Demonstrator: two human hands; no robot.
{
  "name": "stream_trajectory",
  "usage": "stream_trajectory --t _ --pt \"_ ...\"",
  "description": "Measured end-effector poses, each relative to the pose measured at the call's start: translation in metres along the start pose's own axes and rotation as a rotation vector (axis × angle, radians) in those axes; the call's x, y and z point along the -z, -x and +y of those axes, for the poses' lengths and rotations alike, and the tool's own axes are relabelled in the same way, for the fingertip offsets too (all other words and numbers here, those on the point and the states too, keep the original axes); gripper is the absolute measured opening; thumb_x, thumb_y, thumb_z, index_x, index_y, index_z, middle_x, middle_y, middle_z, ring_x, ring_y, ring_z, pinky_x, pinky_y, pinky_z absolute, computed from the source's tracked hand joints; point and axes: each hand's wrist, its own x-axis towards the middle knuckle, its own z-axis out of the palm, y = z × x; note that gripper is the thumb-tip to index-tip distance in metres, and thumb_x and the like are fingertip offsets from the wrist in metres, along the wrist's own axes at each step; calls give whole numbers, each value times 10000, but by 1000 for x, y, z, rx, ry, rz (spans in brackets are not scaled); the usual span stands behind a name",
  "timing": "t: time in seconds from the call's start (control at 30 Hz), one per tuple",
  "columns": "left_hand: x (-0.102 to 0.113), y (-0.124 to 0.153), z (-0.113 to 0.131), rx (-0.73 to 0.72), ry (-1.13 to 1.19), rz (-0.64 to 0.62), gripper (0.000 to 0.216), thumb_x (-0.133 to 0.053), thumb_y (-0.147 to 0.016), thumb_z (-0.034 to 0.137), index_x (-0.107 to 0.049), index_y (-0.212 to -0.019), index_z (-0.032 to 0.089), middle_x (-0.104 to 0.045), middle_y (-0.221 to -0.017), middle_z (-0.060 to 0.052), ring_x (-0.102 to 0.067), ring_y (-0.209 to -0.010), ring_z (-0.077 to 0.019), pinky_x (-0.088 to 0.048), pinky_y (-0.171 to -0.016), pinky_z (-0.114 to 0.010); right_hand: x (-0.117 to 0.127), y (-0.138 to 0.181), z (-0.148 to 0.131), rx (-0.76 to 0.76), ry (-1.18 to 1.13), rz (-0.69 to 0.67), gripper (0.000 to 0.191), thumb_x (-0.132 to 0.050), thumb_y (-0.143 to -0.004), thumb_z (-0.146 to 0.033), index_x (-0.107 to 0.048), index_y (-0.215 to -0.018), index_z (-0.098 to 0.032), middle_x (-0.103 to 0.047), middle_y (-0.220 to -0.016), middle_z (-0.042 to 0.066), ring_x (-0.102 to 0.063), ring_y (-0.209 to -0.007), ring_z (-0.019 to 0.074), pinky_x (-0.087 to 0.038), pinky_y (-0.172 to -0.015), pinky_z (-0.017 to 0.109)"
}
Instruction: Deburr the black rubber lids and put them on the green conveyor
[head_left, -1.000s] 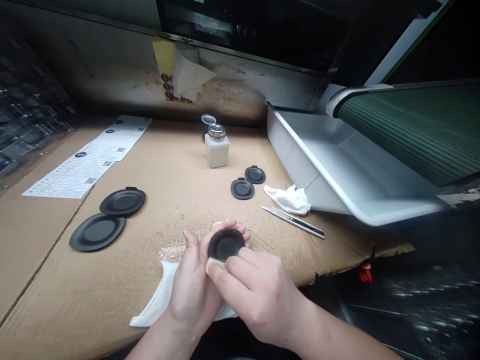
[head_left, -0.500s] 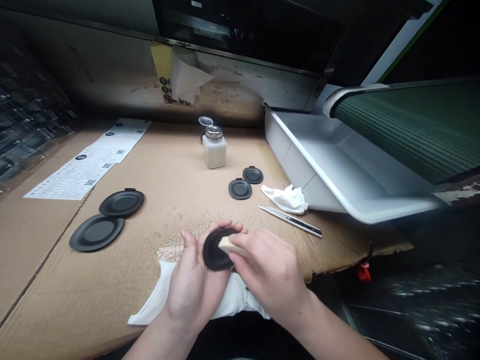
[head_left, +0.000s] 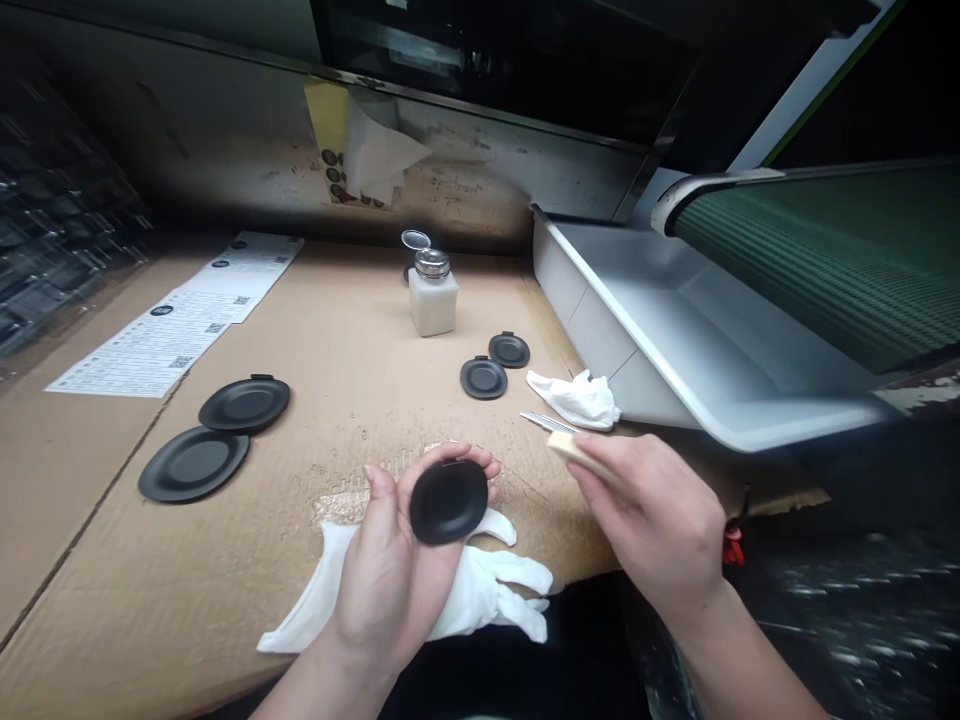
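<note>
My left hand (head_left: pixel 401 560) is palm up, its fingers curled around a black round lid (head_left: pixel 448 502) with a shallow dished face. Between the thumb and fingers of my right hand (head_left: pixel 652 515) is a flat cream-coloured block (head_left: pixel 574 448), like a sponge or eraser. It is held to the right of the lid, apart from it. A white glove (head_left: pixel 491 590) lies on the cardboard under my left hand. The utility knife (head_left: pixel 544 422) is partly covered by my right hand.
Two larger black lids (head_left: pixel 193 464) rest on the left, and two smaller ones (head_left: pixel 484 378) right of centre. Behind stands a square pump bottle (head_left: pixel 433 305) with its cap flipped up. A crumpled white cloth (head_left: pixel 576 400) sits by the grey tub (head_left: pixel 622 340). Printed sheets (head_left: pixel 165 330) lie left.
My right hand has moved right, lifting the cream block off the lid. The lid stays in my left hand, now fully visible, and more of the white glove shows.
</note>
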Motion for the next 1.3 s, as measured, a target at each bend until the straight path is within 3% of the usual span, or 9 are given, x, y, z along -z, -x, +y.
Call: stream_trajectory --t 0.13,0.33,0.5,0.6,0.7,0.87,1.03,1.17,1.3 --pt "-2 2 2 -4 4 4 576 -322 -843 564 -651 -959 105 -650 -1049 -171 -527 -1109 -315 -360 -990 -462 -12 15 17 -82 34 -18 290 -625 -779 -141 -588 -1060 -205 -660 -889 32 -575 -775 169 -475 -728 307" --pt "-6 3 2 -15 -9 39 574 -324 -842 563 -645 -969 105 -650 -1052 -184 -508 -1136 -344 -330 -1005 -493 -24 29 18 -186 -27 -68 222 -561 -818 -149 -581 -1030 -212 -640 -942 40 -583 -878 181 -480 -796 332" --pt "-2 5 -1 -30 -42 22 480 -339 -871 492 -612 -1031 130 -632 -1113 -169 -470 -1183 -307 -319 -1018 -462 -21 16 -14 -65 -149 65 330 -581 -778 -29 -577 -1076 -172 -635 -908 60 -586 -847 154 -494 -784 287" --pt "1 5 -2 -10 -52 16 428 -374 -871 466 -592 -1059 149 -616 -1152 -157 -490 -1161 -283 -309 -1026 -442 -27 13 -44 32 -264 9 354 -586 -771 -23 -575 -1105 -141 -642 -866 65 -579 -802 159 -512 -703 280" --pt "2 3 -1 13 -49 35 406 -389 -869 457 -583 -1060 155 -603 -1170 -151 -493 -1154 -288 -305 -1026 -453 -35 17 -57 87 -271 -81 332 -561 -802 -74 -573 -1127 -136 -655 -864 63 -576 -783 170 -519 -673 292" --pt "1 -1 0 -2 -62 -4 365 -370 -891 406 -595 -1007 143 -627 -1096 -136 -483 -1163 -283 -365 -986 -432 -39 12 -39 128 -150 -63 315 -583 -793 -86 -590 -1104 -136 -668 -886 65 -578 -806 176 -517 -679 291" --pt "-1 1 1 -12 -48 79 315 -425 -881 355 -604 -1017 135 -658 -1060 -117 -558 -1083 -272 -405 -965 -430 -40 -12 -19 157 -120 -15 340 -592 -793 -94 -578 -1127 -154 -669 -914 55 -586 -810 167 -519 -714 298" --pt "-1 2 2 19 2 94 355 -440 -872 372 -594 -1038 100 -656 -1084 -169 -563 -1083 -307 -408 -969 -444 -37 -12 1 100 -131 87 405 -580 -776 -28 -580 -1130 -225 -657 -948 36 -594 -856 155 -513 -773 302" --pt "-1 1 2 49 36 88 386 -436 -872 385 -577 -1063 80 -639 -1112 -209 -539 -1114 -327 -399 -977 -442 -33 4 17 68 -20 -4 394 -555 -785 -9 -594 -1111 -228 -660 -957 27 -589 -880 162 -497 -796 308"
